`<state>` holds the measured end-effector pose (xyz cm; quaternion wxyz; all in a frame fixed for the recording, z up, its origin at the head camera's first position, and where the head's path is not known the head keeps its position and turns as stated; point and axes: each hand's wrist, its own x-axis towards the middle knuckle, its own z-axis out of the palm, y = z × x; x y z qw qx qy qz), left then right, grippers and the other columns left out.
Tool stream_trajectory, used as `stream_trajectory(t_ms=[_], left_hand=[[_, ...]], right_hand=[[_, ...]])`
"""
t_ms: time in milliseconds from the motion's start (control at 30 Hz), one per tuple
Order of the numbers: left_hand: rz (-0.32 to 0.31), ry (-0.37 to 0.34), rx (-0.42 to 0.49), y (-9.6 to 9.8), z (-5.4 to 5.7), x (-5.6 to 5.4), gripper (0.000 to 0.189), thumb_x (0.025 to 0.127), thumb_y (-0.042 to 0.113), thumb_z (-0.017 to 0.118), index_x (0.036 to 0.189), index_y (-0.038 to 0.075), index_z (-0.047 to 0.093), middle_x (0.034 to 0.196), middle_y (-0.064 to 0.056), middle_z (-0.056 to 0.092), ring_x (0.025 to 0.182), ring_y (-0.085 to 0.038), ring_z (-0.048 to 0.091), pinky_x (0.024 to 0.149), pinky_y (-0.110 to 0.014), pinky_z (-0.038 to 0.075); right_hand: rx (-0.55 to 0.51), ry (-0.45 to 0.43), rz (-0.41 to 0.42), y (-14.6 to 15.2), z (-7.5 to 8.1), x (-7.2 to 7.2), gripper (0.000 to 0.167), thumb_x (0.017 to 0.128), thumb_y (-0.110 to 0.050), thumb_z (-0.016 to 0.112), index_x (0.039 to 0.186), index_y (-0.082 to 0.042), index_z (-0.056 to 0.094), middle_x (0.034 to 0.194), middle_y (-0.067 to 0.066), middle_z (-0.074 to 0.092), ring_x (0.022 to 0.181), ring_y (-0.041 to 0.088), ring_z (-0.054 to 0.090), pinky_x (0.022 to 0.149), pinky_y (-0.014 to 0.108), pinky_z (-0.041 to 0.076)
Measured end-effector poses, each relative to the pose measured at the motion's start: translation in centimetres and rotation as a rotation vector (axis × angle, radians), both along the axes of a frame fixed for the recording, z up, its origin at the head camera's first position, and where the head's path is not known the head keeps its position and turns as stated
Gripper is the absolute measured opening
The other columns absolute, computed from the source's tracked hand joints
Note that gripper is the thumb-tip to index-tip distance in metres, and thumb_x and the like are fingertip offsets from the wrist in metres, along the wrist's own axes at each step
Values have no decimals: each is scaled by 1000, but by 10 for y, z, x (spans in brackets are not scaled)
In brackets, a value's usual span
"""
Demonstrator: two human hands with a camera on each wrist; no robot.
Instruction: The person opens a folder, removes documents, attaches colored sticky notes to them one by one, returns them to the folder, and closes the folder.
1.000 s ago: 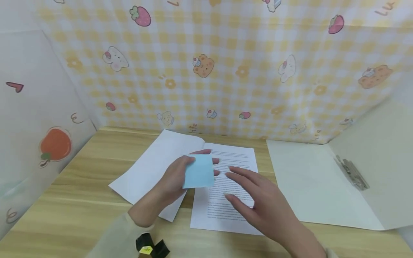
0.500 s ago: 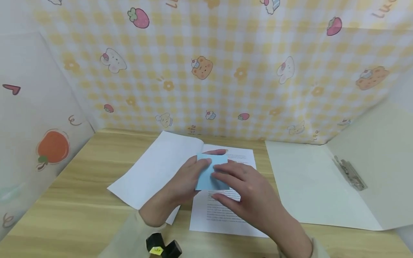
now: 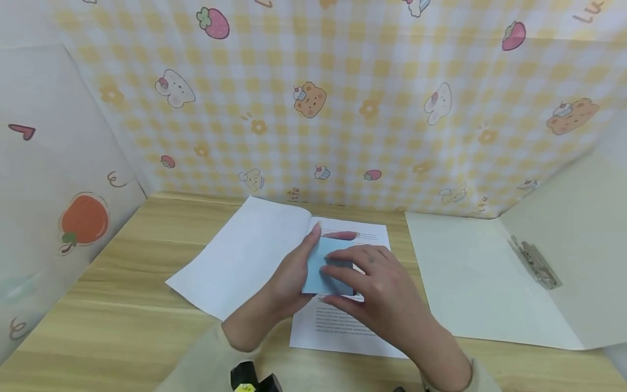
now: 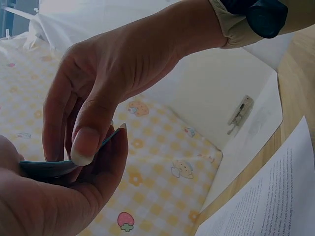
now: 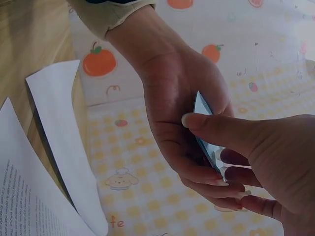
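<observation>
A light blue pad of sticky notes [image 3: 317, 280] lies across my left hand [image 3: 288, 279], above the printed page. The left fingers curl behind the pad and hold it, while the thumb stands up along its left edge. Over it bends my right hand [image 3: 394, 291], its fingertips touching the top face. The right thumb [image 5: 211, 123] is at the pad's near edge in the right wrist view; whether it pinches a sheet I cannot tell. In the left wrist view the pad [image 4: 47, 168] shows edge-on, partly hidden by both hands.
On the wooden table [image 3: 112, 305], a printed page [image 3: 343, 329] lies under the hands, with a white sheet [image 3: 240, 261] turned over to its left. At right a pale folder [image 3: 470, 277] stands open, with a metal clip [image 3: 539, 265] on its raised cover. Patterned cloth [image 3: 352, 136] hangs behind.
The left hand has carried the pad rightward to the right hand, and its thumb has lifted off the face. The right fingers have come down onto the pad.
</observation>
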<state>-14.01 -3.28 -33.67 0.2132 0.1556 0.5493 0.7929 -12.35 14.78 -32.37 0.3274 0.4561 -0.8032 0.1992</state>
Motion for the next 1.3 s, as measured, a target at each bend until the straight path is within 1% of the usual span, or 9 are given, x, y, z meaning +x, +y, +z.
stream_trajectory(t_ms=[300,533,700,867,933,1000,1100,1167,1300], left_hand=[[4,9,-53,1,-2,1,81,105,61,3,152,8,41,146,-14,47,117,-13,59,105,-43,53],[12,-6,-46,0,-4,-2,87,102,66,1,152,7,40,149,-19,45,112,-12,59,95,-26,56],[2,6,-76,-1,-6,-2,89,101,68,1,154,7,39,150,-20,46,120,-13,59,105,-32,52],[-3,30,-106,0,-5,-2,86,103,66,4,153,9,42,148,-23,51,119,-19,65,102,-42,55],[-15,41,-123,0,-5,-1,84,103,65,5,154,10,41,150,-23,49,123,-24,64,103,-46,54],[-22,52,-147,-1,-5,-1,82,103,64,4,156,10,38,152,-21,47,128,-26,61,106,-47,51],[-45,61,-157,-3,-5,0,79,104,61,4,156,11,35,154,-20,44,128,-26,60,107,-46,51],[-76,79,-148,-4,-5,0,73,105,55,11,157,8,33,152,-23,44,121,-22,62,104,-43,54],[-170,134,-111,-4,-5,-1,63,100,30,34,157,5,28,143,-33,47,109,-15,66,99,-34,55]], right_hand=[[-12,-37,20,4,-1,-4,41,68,-23,93,105,-16,78,111,-1,74,103,18,69,92,42,56],[5,-43,68,8,-1,-5,24,75,-13,87,98,-16,79,107,-5,75,99,15,70,87,34,57],[-19,-33,70,10,0,-7,23,75,-5,85,96,-11,77,95,-5,77,88,14,73,81,32,59],[-91,-141,42,14,2,-9,20,78,-3,82,93,-14,76,85,-7,76,77,8,72,70,20,58],[-127,-192,51,16,3,-9,20,78,-1,82,91,-15,76,83,-7,76,73,5,70,66,15,55],[-161,-254,57,18,4,-9,20,78,0,82,90,-15,76,81,-7,75,71,3,68,62,11,53],[-216,-349,45,20,4,-9,17,81,0,81,89,-14,77,80,-5,76,68,1,67,59,10,53],[-250,-404,15,21,4,-9,13,83,-1,79,89,-12,78,81,-3,77,67,0,69,60,11,55],[-292,-430,-58,24,4,-11,10,85,-1,78,91,-9,77,82,1,79,68,4,74,64,14,57]])
